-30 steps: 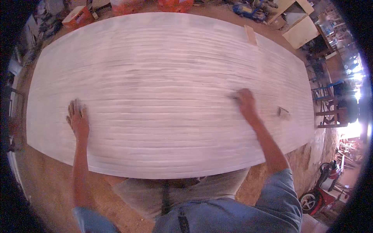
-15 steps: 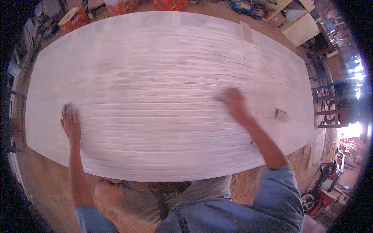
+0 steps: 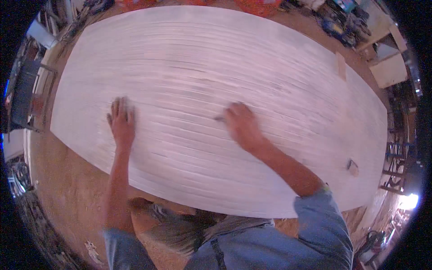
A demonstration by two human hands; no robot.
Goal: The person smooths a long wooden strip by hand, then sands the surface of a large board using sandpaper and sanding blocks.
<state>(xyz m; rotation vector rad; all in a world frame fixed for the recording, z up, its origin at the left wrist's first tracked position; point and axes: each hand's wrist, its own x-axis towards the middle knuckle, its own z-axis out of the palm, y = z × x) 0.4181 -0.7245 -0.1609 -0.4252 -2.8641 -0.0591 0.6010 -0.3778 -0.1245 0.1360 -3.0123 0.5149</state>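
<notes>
A large white panel (image 3: 189,148) with many raised streaks running along its length lies flat in front of me. My left hand (image 3: 121,121) rests on its left part, fingers spread and pointing away from me. Right of the middle, my right hand (image 3: 243,126) is closed over the surface, somewhat blurred by motion. A small dark tip (image 3: 219,119) sticks out at its left side; the rest of that thing is hidden by my fingers. Toward the panel's right end lies a small flat block with a dark edge (image 3: 353,167), apart from both hands.
A wooden strip (image 3: 340,66) lies across the panel's far right edge. Red-orange containers (image 3: 258,6) stand on the floor beyond. A blue machine (image 3: 333,29) and a wooden cabinet (image 3: 388,69) are at the far right. A dark chair-like frame (image 3: 27,94) stands at left.
My right hand has moved left across the panel. My left hand stays spread on it, slightly blurred. The view has turned, so the panel appears tilted and shifted right.
</notes>
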